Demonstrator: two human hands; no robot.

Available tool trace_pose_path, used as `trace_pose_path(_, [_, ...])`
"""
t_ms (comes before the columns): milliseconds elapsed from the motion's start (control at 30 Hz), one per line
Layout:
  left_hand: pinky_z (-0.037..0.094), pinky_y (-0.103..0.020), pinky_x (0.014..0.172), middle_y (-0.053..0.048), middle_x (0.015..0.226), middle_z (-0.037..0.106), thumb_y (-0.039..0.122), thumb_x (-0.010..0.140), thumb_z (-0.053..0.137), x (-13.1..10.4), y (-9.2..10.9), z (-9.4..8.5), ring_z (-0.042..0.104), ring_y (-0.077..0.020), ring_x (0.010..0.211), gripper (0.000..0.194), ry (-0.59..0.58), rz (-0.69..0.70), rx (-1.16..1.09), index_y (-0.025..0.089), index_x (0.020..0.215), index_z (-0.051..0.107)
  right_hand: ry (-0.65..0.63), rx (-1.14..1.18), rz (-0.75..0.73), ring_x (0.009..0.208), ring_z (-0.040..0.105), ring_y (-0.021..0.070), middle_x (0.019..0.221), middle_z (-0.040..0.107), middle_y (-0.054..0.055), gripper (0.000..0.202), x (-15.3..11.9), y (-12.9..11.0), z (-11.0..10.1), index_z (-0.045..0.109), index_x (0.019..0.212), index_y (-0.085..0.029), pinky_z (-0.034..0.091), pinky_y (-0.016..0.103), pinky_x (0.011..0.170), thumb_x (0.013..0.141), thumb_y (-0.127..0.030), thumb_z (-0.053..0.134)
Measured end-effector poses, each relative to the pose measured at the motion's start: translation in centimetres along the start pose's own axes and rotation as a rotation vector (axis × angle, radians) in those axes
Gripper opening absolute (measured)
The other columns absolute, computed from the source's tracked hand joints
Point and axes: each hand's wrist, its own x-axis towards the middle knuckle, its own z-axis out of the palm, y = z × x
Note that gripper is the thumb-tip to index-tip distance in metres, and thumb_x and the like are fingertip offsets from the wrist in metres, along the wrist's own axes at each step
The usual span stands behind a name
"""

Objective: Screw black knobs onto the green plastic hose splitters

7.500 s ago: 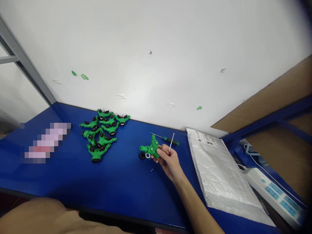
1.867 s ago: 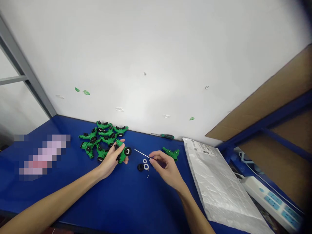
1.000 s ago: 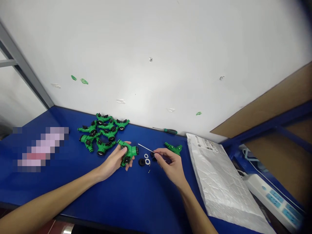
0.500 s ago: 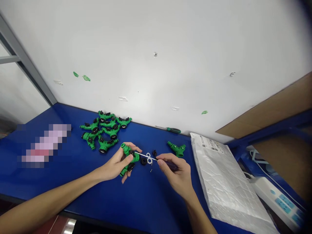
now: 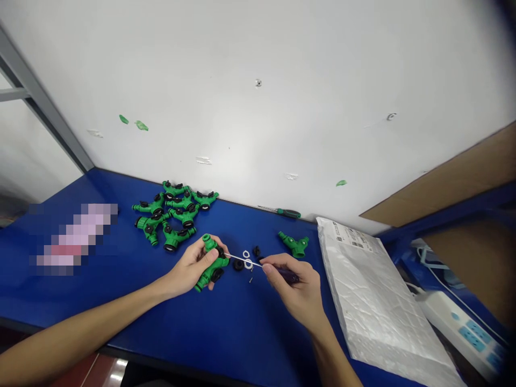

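Note:
My left hand (image 5: 195,266) is closed around a green Y-shaped hose splitter (image 5: 209,271) with black valve levers, held above the blue table. In my right hand (image 5: 296,287) is a screwdriver (image 5: 288,276) with a dark handle. Its thin metal shaft points left, and the tip meets the splitter near a black lever by my left thumb. Under the shaft lie white rings (image 5: 248,264), a black ring (image 5: 238,264), a small black part (image 5: 257,251) and a tiny screw (image 5: 250,280).
Several assembled green splitters (image 5: 177,236) are grouped at the back left. A green splitter body without levers (image 5: 296,246) and a green-handled screwdriver (image 5: 287,213) lie at the back right. A silver padded envelope (image 5: 379,290) covers the right side, beside a power strip (image 5: 463,328).
The splitter has turned slightly in my left hand, and those fingers have drawn in around it. My right hand and screwdriver have shifted slightly right and down in view.

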Motion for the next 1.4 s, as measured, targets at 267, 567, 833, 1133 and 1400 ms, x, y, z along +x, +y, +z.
trace_pose_path(267, [0.050,-0.021,0.037,-0.003,0.091,0.064,0.052,0.086,0.061,-0.1,0.0,0.1,0.059,-0.0072,0.041,0.035,0.013,0.023,0.040,0.019,0.096,0.054,-0.026,-0.042,-0.034,0.042,0.045,0.0107,0.054,0.060,0.000,0.022,0.1,-0.2,0.0,0.070,0.078,-0.019,0.034,0.024,0.041,0.089,-0.035,0.060])
trace_pose_path(567, [0.048,-0.019,0.037,0.004,0.072,0.057,0.048,0.090,0.057,-0.1,0.0,-0.3,0.054,-0.0067,0.040,0.030,0.065,0.020,0.209,0.020,0.099,0.053,-0.252,-0.125,0.061,0.042,0.025,0.0076,0.048,0.030,-0.005,0.049,0.3,-0.5,-0.5,0.052,0.057,-0.017,0.021,0.026,0.044,0.098,-0.042,0.044])
trace_pose_path(833, [0.046,-0.019,0.035,0.000,0.083,0.062,0.053,0.089,0.056,0.1,-0.4,-0.3,0.054,-0.0061,0.040,0.034,0.028,-0.034,0.155,0.020,0.098,0.052,-0.292,-0.099,0.119,0.042,0.025,0.0078,0.048,0.030,-0.005,0.051,0.5,-1.0,-0.7,0.046,0.055,-0.018,0.021,0.026,0.043,0.097,-0.048,0.045])
trace_pose_path(1133, [0.045,-0.020,0.036,0.002,0.079,0.059,0.052,0.089,0.055,-0.3,-0.6,-0.2,0.052,-0.0069,0.040,0.032,0.040,-0.030,0.245,0.021,0.099,0.051,-0.293,-0.157,0.162,0.045,0.030,0.0096,0.049,0.036,-0.004,0.048,0.4,-1.3,-0.6,0.051,0.058,-0.018,0.023,0.026,0.044,0.096,-0.047,0.046])
trace_pose_path(1400, [0.044,-0.020,0.045,-0.002,0.080,0.061,0.049,0.090,0.055,-0.3,0.3,-0.2,0.051,-0.0094,0.051,0.029,0.068,0.006,0.316,0.021,0.096,0.056,-0.267,-0.263,0.039,0.044,0.031,0.0101,0.049,0.038,-0.004,0.043,0.3,-0.8,-0.6,0.056,0.064,-0.018,0.025,0.026,0.047,0.098,-0.042,0.046])
